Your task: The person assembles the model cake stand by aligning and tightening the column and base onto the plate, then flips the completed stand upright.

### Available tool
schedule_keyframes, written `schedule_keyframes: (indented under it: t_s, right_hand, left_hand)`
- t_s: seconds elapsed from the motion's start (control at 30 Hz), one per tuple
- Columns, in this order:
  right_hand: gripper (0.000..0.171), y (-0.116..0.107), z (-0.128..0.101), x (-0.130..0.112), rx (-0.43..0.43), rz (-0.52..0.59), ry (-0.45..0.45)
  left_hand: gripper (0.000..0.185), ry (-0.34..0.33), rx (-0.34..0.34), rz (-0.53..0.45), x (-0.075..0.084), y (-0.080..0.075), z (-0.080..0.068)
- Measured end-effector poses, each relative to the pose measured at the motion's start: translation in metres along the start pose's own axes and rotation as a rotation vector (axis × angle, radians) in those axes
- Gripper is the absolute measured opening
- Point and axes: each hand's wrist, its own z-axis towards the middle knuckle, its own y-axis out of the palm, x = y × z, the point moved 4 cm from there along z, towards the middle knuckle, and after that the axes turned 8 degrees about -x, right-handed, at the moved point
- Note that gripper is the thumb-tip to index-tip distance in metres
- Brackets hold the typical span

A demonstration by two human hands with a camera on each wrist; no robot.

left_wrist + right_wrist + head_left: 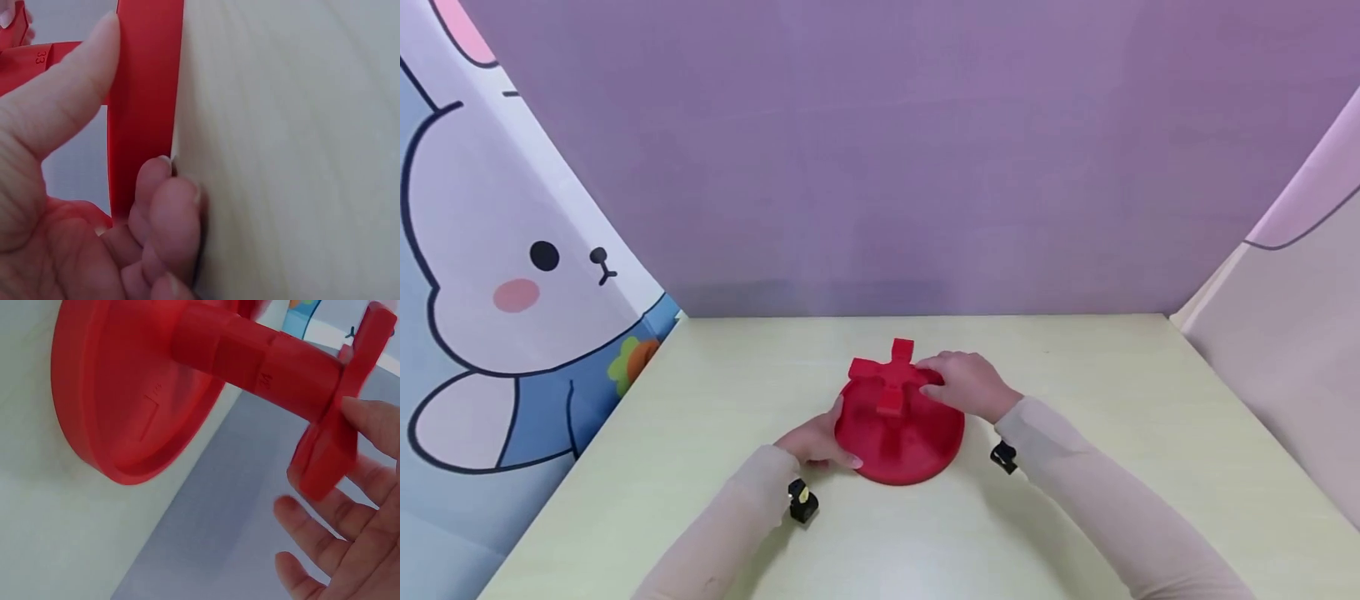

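A red round base lies on the pale table, with a short post rising from its middle and a cross-shaped top on the post. My left hand grips the base's left rim. In the left wrist view the thumb lies on the rim and curled fingers press its lower edge at the table. My right hand holds the right arm of the cross. In the right wrist view one finger rests on the cross, with the others below its end.
A purple backdrop closes the far side of the table. On the left hangs a cartoon rabbit curtain, and a pale pink panel stands on the right. Small black clips sit at both wrists.
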Motion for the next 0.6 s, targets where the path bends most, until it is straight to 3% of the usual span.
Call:
schedule_keyframes:
  t_s: [0.33, 0.5, 0.6]
  right_hand:
    - [0.043, 0.004, -0.001, -0.003, 0.004, 0.035, 0.047]
    - [0.021, 0.007, -0.001, -0.013, 0.047, -0.007, 0.057]
    - [0.021, 0.009, -0.002, -0.016, 0.077, -0.010, 0.052]
  left_hand:
    - [0.117, 0.017, 0.009, 0.000, 0.004, 0.005, 0.002]
    - [0.119, -0.003, 0.017, 0.016, 0.004, 0.003, 0.004]
    - [0.119, -0.015, 0.017, 0.020, 0.002, 0.002, 0.006]
